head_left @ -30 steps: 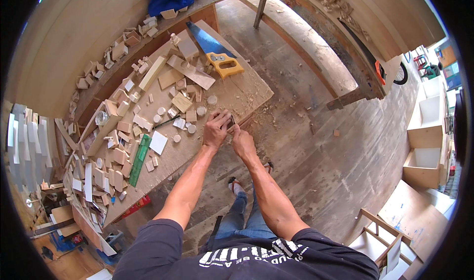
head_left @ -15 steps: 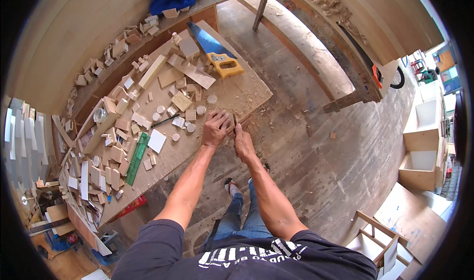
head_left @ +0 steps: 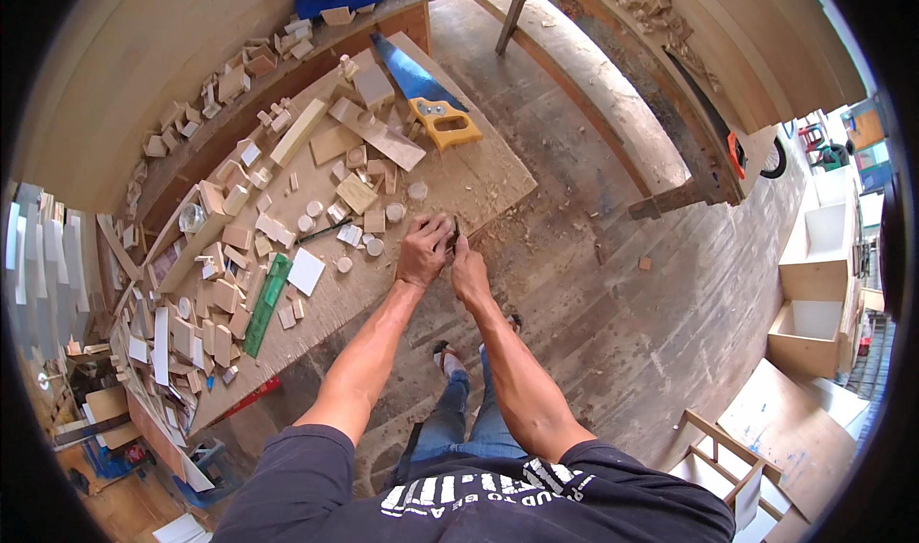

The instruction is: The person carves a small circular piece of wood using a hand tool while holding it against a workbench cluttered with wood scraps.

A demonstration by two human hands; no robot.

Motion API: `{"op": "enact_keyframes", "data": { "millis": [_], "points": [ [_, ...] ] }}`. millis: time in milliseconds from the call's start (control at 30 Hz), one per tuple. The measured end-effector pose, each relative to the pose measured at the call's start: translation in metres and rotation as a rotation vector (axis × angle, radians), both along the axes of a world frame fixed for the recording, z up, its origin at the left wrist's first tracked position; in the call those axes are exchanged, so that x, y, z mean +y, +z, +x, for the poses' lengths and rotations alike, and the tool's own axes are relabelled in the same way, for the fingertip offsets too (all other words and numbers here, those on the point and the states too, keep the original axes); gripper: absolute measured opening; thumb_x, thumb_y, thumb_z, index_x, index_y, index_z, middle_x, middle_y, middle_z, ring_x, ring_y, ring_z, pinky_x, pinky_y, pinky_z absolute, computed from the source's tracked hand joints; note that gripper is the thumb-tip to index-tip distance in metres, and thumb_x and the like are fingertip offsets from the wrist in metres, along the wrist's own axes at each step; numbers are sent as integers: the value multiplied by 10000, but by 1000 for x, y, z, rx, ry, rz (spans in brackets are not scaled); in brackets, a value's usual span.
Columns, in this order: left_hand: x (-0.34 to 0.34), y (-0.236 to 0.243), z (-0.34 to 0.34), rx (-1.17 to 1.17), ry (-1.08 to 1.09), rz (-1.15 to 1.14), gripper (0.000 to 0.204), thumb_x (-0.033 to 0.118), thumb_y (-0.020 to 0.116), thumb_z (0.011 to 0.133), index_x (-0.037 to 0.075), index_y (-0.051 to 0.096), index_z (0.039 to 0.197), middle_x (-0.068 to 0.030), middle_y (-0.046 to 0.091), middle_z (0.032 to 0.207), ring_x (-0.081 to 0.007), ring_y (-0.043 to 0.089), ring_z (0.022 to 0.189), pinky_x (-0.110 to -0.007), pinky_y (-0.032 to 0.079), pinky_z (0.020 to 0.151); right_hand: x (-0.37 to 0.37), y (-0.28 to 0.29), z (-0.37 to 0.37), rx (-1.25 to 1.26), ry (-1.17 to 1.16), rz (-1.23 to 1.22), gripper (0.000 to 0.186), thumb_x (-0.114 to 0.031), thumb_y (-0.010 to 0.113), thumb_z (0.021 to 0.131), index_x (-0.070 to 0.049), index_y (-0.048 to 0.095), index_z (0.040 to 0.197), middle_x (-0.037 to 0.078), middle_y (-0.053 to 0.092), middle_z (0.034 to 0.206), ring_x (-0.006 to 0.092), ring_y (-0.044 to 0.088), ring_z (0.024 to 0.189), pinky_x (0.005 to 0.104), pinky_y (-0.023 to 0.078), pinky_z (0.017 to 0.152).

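My left hand (head_left: 425,249) is closed at the near edge of the plywood bench (head_left: 316,328), its fingers curled round something small that they hide. Right beside it, my right hand (head_left: 469,270) grips a thin dark-bladed tool (head_left: 457,227) that stands up between the two hands; its exact kind is hard to make out. Wood shavings (head_left: 522,225) lie on the bench corner and the floor around them. Close to my left hand are small round wooden discs (head_left: 374,247) and square blocks (head_left: 374,221).
A handsaw (head_left: 431,103) with a yellow handle lies on the bench's far side. Many wood offcuts, a green ruler-like strip (head_left: 267,304) and a white square (head_left: 306,270) cover its left. Another bench (head_left: 613,112) runs along the far right. White-lined wooden boxes (head_left: 809,323) stand at right.
Both hands stay together at the bench edge, with the fingers drawn slightly closer round the dark blade. The whole view has shifted a little.
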State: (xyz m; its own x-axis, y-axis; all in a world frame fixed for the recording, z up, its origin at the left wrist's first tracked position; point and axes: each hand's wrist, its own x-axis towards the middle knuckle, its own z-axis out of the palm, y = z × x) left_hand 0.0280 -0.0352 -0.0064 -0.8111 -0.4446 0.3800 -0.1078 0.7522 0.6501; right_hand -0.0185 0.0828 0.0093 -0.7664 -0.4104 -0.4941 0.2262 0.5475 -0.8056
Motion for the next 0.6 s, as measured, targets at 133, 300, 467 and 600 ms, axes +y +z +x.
{"op": "enact_keyframes", "data": {
  "millis": [133, 300, 467, 600],
  "points": [
    [-3, 2, -7, 38, -19, 8, 229, 57, 736, 840, 32, 775, 1065, -128, 747, 1161, -347, 642, 1076, -409, 532, 945, 2, 2, -1, 93, 21, 62, 700, -487, 274, 1098, 72, 693, 1056, 379, 666, 1029, 529, 625, 1083, 522, 477, 925],
    [-8, 2, -1, 28, -67, 26, 236, 66, 697, 863, 51, 765, 1089, -121, 738, 1188, -347, 628, 1075, -406, 521, 960, 21, 14, 15, 93, 57, 125, 697, -506, 281, 1093, 48, 704, 1069, 369, 673, 1053, 518, 623, 1122, 518, 475, 940],
    [-9, 4, 0, -16, -85, 13, 232, 88, 686, 894, 55, 773, 1107, -122, 738, 1210, -341, 616, 1110, -398, 506, 979, 38, 25, -2, -107, 70, 64, 731, -549, 261, 1084, 34, 692, 1179, 346, 691, 1064, 513, 625, 1132, 499, 457, 987],
    [-6, 9, -2, -23, -92, 31, 234, 94, 689, 902, 60, 778, 1116, -120, 739, 1212, -332, 612, 1124, -393, 504, 981, 30, 7, -6, -72, 27, -4, 755, -567, 269, 1081, 56, 695, 1116, 323, 702, 1026, 494, 647, 1089, 485, 459, 962]
  ]
}}
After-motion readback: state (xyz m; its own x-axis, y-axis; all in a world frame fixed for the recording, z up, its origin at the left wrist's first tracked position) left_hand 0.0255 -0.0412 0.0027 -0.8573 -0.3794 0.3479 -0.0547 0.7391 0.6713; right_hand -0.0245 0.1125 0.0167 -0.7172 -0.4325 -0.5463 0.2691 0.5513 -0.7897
